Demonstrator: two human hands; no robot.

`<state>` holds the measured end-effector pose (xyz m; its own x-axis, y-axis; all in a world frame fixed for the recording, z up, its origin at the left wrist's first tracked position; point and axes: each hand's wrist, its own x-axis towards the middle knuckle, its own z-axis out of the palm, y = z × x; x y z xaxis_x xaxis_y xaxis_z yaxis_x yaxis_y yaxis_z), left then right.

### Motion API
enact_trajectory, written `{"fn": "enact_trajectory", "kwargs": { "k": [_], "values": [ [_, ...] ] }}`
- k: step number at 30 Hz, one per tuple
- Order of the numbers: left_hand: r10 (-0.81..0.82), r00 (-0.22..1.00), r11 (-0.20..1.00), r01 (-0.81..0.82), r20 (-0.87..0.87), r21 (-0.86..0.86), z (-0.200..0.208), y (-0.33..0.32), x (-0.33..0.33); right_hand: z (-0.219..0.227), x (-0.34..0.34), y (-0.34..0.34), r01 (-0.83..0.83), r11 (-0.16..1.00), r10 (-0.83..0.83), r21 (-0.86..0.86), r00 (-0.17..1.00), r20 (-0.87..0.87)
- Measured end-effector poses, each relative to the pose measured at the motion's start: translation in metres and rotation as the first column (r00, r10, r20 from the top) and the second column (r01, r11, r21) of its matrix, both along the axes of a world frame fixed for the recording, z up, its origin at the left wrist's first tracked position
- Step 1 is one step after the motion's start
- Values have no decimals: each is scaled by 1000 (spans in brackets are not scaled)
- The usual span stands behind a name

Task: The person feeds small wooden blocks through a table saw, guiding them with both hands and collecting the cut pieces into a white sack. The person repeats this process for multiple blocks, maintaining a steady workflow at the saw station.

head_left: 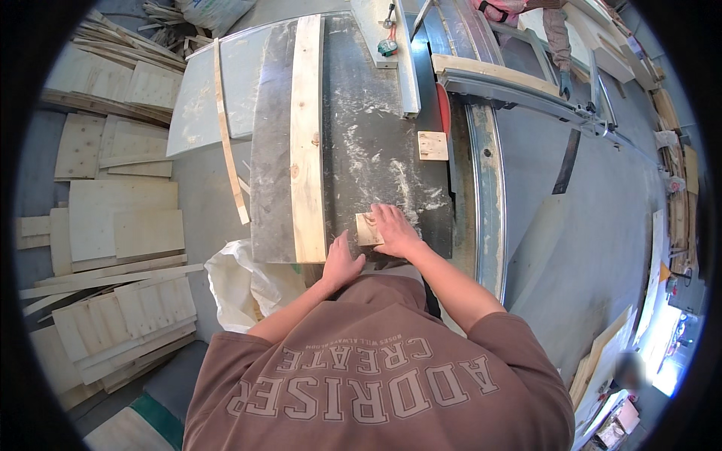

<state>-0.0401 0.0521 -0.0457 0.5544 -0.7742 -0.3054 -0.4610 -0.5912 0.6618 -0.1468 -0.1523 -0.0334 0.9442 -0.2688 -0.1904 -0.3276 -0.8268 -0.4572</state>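
A small square wood block (366,230) lies on the dark, sawdust-strewn machine table (376,180) near its front edge. My right hand (392,230) grips the block from its right side, fingers over its edge. Left of the block and closer to my body is my left hand (344,264), its fingers apart and nothing seen in it. A long pale board (307,150) runs lengthwise on the table, just beyond my left hand. A second small wood block (432,146) rests at the table's right edge, beside a red curved part (443,109).
A metal fence (406,75) and a red-and-green tool (387,43) are at the far side. Stacked plywood (124,218) and a white sack (248,282) lie left. A metal rail (489,195) runs along the right. Another person's gloved hand (565,84) is at a frame, far right.
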Motion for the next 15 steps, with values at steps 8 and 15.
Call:
{"fn": "enact_trajectory", "kwargs": {
  "k": [8,15],
  "values": [
    [148,764,984,-178,-628,16,-48,-28,17,-5,-11,25,491,835,-451,249,869,-201],
    [145,871,984,-78,-469,160,-1,-42,18,-8,-12,26,484,843,-455,233,874,-170]
  ]
}}
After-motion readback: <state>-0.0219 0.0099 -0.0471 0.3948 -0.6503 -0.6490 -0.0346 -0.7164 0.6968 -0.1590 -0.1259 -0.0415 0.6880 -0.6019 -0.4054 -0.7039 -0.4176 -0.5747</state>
